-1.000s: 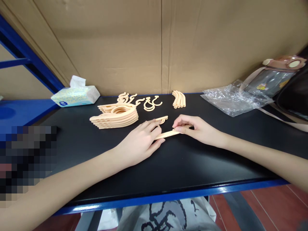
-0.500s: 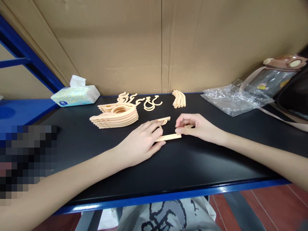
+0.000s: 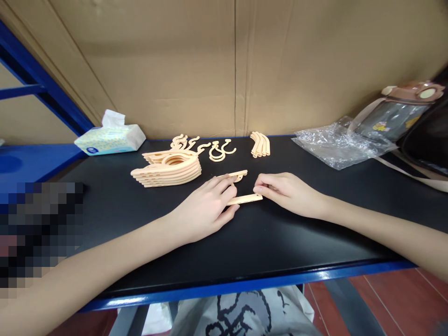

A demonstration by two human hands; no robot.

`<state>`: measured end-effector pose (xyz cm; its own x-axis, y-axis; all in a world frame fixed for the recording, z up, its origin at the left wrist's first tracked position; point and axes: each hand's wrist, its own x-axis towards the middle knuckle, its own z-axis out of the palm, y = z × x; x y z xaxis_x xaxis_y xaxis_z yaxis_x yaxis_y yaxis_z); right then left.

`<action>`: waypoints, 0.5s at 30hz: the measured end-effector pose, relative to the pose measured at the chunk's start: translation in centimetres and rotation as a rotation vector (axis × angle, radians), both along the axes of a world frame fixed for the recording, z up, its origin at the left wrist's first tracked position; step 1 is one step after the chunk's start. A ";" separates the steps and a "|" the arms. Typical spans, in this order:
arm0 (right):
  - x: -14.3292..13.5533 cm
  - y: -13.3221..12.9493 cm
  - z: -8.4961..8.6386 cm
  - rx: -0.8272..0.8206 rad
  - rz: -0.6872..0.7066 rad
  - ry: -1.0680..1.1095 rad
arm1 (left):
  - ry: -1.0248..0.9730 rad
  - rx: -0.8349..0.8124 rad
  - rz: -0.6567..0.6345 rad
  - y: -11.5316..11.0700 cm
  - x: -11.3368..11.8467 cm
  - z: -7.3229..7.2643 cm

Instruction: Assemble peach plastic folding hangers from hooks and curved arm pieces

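Note:
My left hand (image 3: 212,205) is closed over a beige plastic folding-hanger part (image 3: 247,199), pressing it against the black table. One flat arm with a small hole near its tip sticks out to the right; another part of it (image 3: 240,174) shows past the fingertips. At that holed tip, the thumb and fingers of my right hand (image 3: 289,193) are pinched together. A curved beige piece like a hanger hook showed between them before; my hand hides it now. Left of my hands lies a stack of matching hanger arms (image 3: 168,173).
Loose beige hooks (image 3: 217,151) lie behind the stack, with several short curved bars (image 3: 261,143) to their right. A tissue pack (image 3: 110,137) stands back left. At the right are a clear plastic bag (image 3: 341,144) and a strapped bottle (image 3: 395,109). Cardboard backs the table (image 3: 262,242).
My right hand has turned and lowered slightly at the hanger's tip, its fingers drawn closer together, covering the curved piece. My left hand and the hanger part have barely moved.

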<state>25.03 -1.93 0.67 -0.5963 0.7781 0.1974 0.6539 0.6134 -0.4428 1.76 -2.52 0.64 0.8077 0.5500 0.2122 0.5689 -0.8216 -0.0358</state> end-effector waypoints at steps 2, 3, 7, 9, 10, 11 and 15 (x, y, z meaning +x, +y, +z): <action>0.1 0.0 0.0 0.008 0.015 0.044 | 0.000 -0.003 0.005 0.0 0.0 0.0; 0.2 0.0 -0.1 0.009 0.028 0.076 | -0.001 -0.004 0.009 0.0 0.0 0.0; 0.4 -0.2 -0.2 0.011 0.006 0.189 | -0.015 0.006 0.029 0.0 0.1 0.0; 0.5 -0.2 -0.2 0.044 -0.029 0.205 | -0.014 -0.001 0.040 0.0 0.2 0.0; 0.5 -0.2 -0.2 0.073 -0.032 0.208 | -0.011 -0.009 0.044 0.0 0.2 0.0; 0.6 -0.1 -0.2 0.103 -0.024 0.206 | -0.008 -0.017 0.049 0.0 0.2 0.1; 0.8 0.3 0.0 0.159 -0.001 0.171 | -0.017 -0.023 0.061 -0.1 0.2 0.2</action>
<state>25.78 -1.63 0.65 -0.5427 0.7297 0.4159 0.5784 0.6838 -0.4450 1.97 -2.58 0.82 0.7691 0.6028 0.2123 0.6180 -0.7861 -0.0068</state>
